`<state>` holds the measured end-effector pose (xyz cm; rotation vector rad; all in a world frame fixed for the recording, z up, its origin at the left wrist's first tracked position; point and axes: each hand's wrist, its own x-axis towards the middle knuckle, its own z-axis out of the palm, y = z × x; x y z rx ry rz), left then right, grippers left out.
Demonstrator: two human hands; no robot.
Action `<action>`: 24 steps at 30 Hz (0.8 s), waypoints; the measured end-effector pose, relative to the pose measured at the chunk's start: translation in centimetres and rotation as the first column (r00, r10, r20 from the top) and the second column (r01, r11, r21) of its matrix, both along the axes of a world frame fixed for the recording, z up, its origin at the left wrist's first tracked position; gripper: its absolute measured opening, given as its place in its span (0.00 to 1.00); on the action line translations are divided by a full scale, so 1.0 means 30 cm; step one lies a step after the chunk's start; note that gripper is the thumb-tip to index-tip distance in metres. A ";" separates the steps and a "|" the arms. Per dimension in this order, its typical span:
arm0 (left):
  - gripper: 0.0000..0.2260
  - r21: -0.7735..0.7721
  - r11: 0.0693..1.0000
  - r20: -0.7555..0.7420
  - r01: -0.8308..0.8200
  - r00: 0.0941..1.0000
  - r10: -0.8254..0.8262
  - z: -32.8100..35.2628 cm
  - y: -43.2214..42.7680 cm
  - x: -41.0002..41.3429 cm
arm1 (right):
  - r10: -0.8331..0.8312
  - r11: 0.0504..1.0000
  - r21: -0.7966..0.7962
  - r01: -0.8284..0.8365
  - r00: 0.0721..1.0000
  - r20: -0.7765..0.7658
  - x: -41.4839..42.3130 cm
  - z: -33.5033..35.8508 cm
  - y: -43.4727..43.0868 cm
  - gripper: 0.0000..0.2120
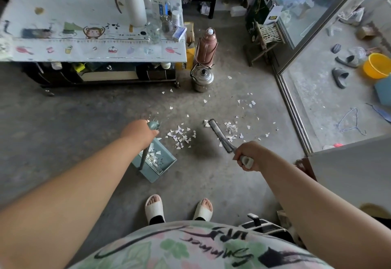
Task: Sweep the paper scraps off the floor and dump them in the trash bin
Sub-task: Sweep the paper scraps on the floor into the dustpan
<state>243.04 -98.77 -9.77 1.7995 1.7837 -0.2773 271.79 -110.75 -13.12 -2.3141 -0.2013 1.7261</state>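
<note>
On the concrete floor point(84, 110), small white torn paper scraps point(179, 137) lie clustered between dustpan point(168, 159) and broom point(219, 134), others scattered beyond. Several sit inside the dustpan. Left grip point(140, 133) clasps the dustpan handle; right grip point(246, 155) clasps the broom handle.

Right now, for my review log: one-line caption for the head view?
Left hand holds the dustpan by its handle, right hand grips the broom; paper scraps lie scattered on the concrete floor.
</note>
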 end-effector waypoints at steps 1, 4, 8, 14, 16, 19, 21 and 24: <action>0.11 0.004 1.000 -0.001 0.000 1.000 0.000 -0.002 0.001 -0.005 | 0.010 1.000 0.003 -0.010 1.000 0.004 -0.004 0.012 0.008 0.11; 0.12 0.016 1.000 0.005 -0.017 1.000 0.017 -0.007 0.007 -0.032 | 0.035 0.999 0.032 -0.036 0.999 0.008 -0.031 0.051 0.043 0.10; 0.13 0.025 0.998 0.005 -0.066 0.998 0.065 -0.017 0.021 -0.090 | -0.014 0.996 0.089 0.018 0.999 -0.042 -0.115 0.073 0.081 0.09; 0.13 0.041 0.983 0.007 -0.176 0.984 0.176 -0.021 0.043 -0.201 | 0.011 0.991 0.134 0.008 0.990 -0.140 -0.285 0.090 0.152 0.08; 0.14 0.046 0.971 0.005 -0.233 0.973 0.233 -0.024 0.050 -0.242 | 0.014 0.990 0.140 0.012 0.983 -0.181 -0.326 0.092 0.180 0.08; 0.18 0.060 0.935 0.028 -0.350 0.937 0.349 -0.027 0.063 -0.291 | -0.008 0.990 0.132 0.045 0.963 -0.269 -0.377 0.089 0.216 0.06; 0.20 0.071 0.900 0.049 -0.430 0.903 0.427 -0.028 0.070 -0.329 | -0.039 0.989 0.123 0.085 0.942 -0.333 -0.411 0.074 0.242 0.09; 0.19 0.072 0.829 0.096 -0.554 0.832 0.547 -0.043 0.080 -0.389 | -0.063 0.985 0.117 0.124 0.904 -0.424 -0.455 0.051 0.274 0.12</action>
